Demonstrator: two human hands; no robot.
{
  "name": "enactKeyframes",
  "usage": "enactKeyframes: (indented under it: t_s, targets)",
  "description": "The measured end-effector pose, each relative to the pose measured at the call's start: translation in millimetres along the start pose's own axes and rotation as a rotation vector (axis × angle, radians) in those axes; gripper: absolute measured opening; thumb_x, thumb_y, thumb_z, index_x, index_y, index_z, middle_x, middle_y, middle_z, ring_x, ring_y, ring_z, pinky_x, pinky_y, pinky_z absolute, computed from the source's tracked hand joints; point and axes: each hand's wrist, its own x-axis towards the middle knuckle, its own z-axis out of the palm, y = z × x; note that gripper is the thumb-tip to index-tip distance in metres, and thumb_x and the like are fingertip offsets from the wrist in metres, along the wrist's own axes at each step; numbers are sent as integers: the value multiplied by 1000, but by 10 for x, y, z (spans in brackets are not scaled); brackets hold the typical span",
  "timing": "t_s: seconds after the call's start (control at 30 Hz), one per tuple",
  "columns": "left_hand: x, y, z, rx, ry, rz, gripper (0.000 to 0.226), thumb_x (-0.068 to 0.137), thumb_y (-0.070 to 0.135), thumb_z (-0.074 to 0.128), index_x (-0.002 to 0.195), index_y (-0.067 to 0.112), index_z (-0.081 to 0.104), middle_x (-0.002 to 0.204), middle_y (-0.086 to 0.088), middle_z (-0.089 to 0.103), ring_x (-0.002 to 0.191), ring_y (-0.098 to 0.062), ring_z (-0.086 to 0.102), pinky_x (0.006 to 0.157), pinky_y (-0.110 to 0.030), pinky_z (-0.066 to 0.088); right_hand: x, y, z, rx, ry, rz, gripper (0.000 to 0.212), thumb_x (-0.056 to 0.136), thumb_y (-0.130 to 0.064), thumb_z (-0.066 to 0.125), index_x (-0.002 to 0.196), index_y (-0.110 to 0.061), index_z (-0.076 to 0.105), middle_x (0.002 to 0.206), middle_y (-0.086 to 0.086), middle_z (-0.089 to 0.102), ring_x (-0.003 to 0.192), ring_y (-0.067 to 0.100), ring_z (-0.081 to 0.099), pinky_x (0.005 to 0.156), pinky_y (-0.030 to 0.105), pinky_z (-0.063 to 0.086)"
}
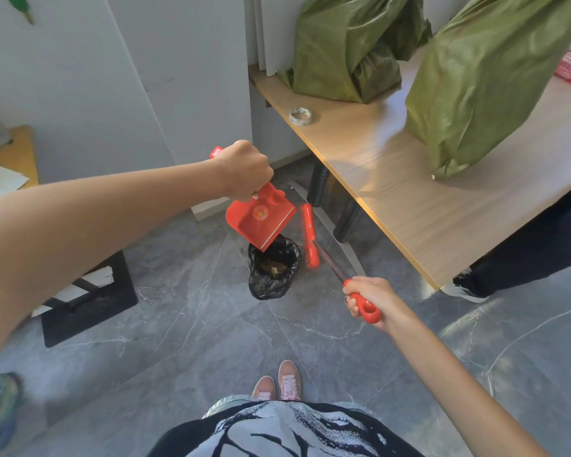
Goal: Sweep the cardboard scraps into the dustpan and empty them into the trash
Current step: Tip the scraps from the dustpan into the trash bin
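The left hand [244, 169] is fisted around the handle of the red dustpan [261, 222], tipped lip-down over the black-lined trash bin [273, 268]. The right hand [370, 301] grips the red brush [310, 235], its head just right of the bin.

A red dustpan [261, 217] bearing a round yellow sticker is seen, and a red brush [310, 235] with a dark shaft. The trash bin [272, 268] is lined in black. The floor [211, 341] is grey marble-veined tile.
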Motion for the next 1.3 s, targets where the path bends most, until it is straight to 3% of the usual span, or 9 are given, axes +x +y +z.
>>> enactKeyframes:
  t_s: [0.3,0.47,0.93,1.1,1.3]
  targets:
    - [-187,-162,86,-121,-24,-126,24,84,33,54,68,15,51,57,0,42,53,-25,47,49,-23,35,-88,-327,59,-59,-37,-54,6,85,4,54,90,0,53,62,13,48,30,8,45,32,16,38]
    - [-316,-298,158,-222,28,-249,22,84,31,51,74,14,60,76,-5,66,62,-29,59,54,-24,37,-147,-612,155,-102,-83,-49,3,88,1,54,91,2,54,65,14,50,31,7,46,34,14,41]
    - [-886,-567,394,-341,14,-554,29,85,40,54,86,13,65,87,-8,69,81,-34,66,60,-28,40,-92,-1118,720,-194,-276,-86,3,88,1,55,90,2,55,67,15,52,33,8,48,34,14,41]
    - [-1140,-609,530,-406,31,-727,33,83,45,57,83,13,65,86,-8,70,79,-33,67,60,-28,40,-33,-1298,888,-240,-382,-89,5,88,0,55,93,2,55,67,14,52,33,7,49,35,14,41]
    - [-1396,-314,805,-466,-66,-823,33,85,47,56,90,15,66,85,-6,70,80,-31,67,62,-29,43,145,-1314,1188,-310,-469,-39,4,89,2,53,93,1,53,67,12,50,31,7,48,33,14,39]
